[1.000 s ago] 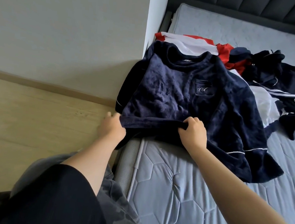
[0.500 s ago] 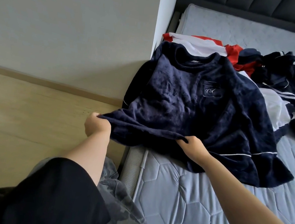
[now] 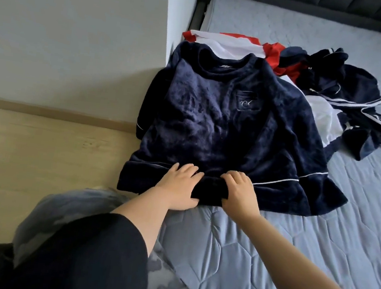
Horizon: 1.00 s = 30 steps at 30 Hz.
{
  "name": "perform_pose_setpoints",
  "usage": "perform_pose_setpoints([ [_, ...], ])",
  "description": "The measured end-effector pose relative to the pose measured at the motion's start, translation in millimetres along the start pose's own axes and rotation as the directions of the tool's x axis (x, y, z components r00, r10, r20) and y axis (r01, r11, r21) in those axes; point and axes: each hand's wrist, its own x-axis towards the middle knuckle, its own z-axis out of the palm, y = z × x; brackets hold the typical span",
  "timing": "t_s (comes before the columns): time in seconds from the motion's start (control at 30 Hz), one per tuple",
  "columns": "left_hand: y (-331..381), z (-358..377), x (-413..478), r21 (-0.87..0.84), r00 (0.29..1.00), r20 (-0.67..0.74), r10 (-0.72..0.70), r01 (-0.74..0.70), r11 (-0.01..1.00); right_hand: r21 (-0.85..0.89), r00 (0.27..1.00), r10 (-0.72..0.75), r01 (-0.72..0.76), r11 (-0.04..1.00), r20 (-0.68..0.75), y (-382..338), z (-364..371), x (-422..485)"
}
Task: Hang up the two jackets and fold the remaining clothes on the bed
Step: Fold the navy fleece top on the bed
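Observation:
A navy fleece top [image 3: 211,123] with white piping and a chest pocket lies face up on the left edge of the grey quilted bed [image 3: 266,260], its neck pointing away from me. My left hand [image 3: 176,186] and my right hand [image 3: 240,194] sit side by side on its near hem, fingers on top and thumbs under the edge, gripping the fabric. Its left sleeve hangs over the bed's side. Behind it lie a red and white garment [image 3: 229,43] and a crumpled navy garment with white stripes [image 3: 346,98].
A white wall corner [image 3: 174,23] stands right beside the top's left shoulder. Wooden floor [image 3: 41,151] lies to the left of the bed. A dark padded headboard [image 3: 295,4] closes the far end. My camouflage-clad leg [image 3: 81,215] presses against the bed's edge.
My hands were apart, pulling the hem out toward me and leftward. Now they have come together at the hem's middle and the top lies flatter, its hem spread wide.

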Motion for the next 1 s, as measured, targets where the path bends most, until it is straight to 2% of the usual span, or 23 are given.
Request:
perform_pose_setpoints([
  [0.1, 4.3, -2.7, 5.4, 0.132, 0.998, 0.025, 0.057, -0.060, 0.989, -0.048, 0.998, -0.004, 0.002, 0.999, -0.055, 19.6, 0.7, -20.9],
  [0.23, 19.5, 2.4, 13.2, 0.354, 0.985, 0.012, 0.174, -0.167, 0.920, -0.166, 0.998, -0.048, 0.055, 0.985, 0.042, 40.2, 4.8, -43.4],
  [0.37, 35.5, 2.2, 17.6, 0.482, 0.961, -0.069, 0.269, -0.204, 0.852, -0.238, 0.998, 0.052, -0.044, 0.970, 0.028, 48.7, 1.7, -44.8],
  [0.47, 38.6, -4.3, 17.3, 0.329, 0.961, -0.163, 0.225, -0.162, 0.930, -0.285, 0.995, 0.096, -0.095, 0.954, -0.012, 51.1, -6.6, -34.7],
  [0.53, 36.4, -9.7, 18.1, 0.087, 0.978, -0.162, 0.128, -0.115, 0.989, -0.254, 0.990, 0.137, -0.125, 0.959, 0.031, 52.0, -13.2, -27.0],
  [0.6, 33.7, -16.1, 19.0, -0.110, 0.990, -0.125, 0.068, -0.082, 0.991, -0.257, 0.975, 0.215, -0.193, 0.947, 0.058, 52.5, -20.3, -16.7],
  [0.7, 30.2, -23.4, 18.3, -0.218, 0.989, -0.139, 0.045, -0.075, 0.973, -0.279, 0.960, 0.271, -0.242, 0.929, 0.071, 51.9, -29.9, -4.4],
  [0.77, 30.4, -24.3, 15.5, -0.215, 0.994, -0.089, 0.070, -0.088, 0.973, -0.283, 0.928, 0.295, -0.227, 0.932, 0.227, 53.1, -30.0, -3.6],
  [0.83, 33.5, -21.1, 13.9, -0.168, 0.993, -0.035, 0.111, -0.115, 0.979, -0.165, 0.834, 0.290, -0.239, 0.957, 0.469, 57.9, -28.1, -7.2],
  [0.9, 37.5, -17.4, 14.7, -0.130, 0.992, -0.027, 0.125, -0.128, 0.983, 0.071, 0.750, 0.276, -0.393, 0.917, 0.601, 62.2, -31.7, -11.1],
  [0.93, 39.0, -16.6, 16.0, -0.129, 0.992, -0.038, 0.119, -0.122, 0.984, 0.207, 0.763, 0.287, -0.478, 0.854, 0.579, 63.5, -35.2, -12.1],
  [0.97, 40.4, -16.1, 17.7, -0.147, 0.993, -0.048, 0.106, -0.112, 0.983, 0.339, 0.797, 0.341, -0.541, 0.770, 0.498, 66.5, -37.3, -12.6],
  [1.0, 42.3, -16.2, 19.2, -0.188, 0.995, -0.058, 0.087, -0.096, 0.978, 0.419, 0.834, 0.431, -0.548, 0.724, 0.346, 70.8, -39.1, -13.0],
])
